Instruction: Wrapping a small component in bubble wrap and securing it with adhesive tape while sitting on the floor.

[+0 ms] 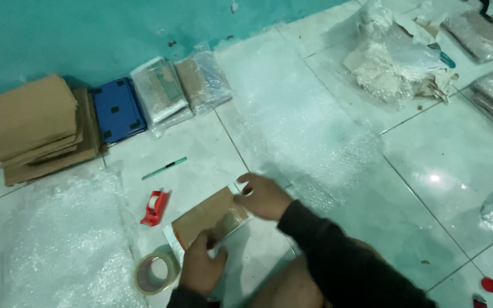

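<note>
A flat brown cardboard packet [207, 215] lies on the tiled floor in front of me, partly covered by clear plastic wrap. My left hand [202, 267] presses on its near edge, fingers curled over it. At the far right corner of the packet my right hand [263, 197] grips the edge and the wrap. A roll of brown packing tape [156, 273] lies just left of my left hand. A red tape dispenser [156, 207] stands left of the packet.
A green pen-like cutter [164, 168] lies beyond the dispenser. Against the teal wall sit stacked cardboard sheets [32, 128], a blue box [117, 110] and wrapped packets [181, 88]. Bubble wrap sheets [306, 128] spread over the floor. More wrapped items and torn packaging [395, 63] lie far right.
</note>
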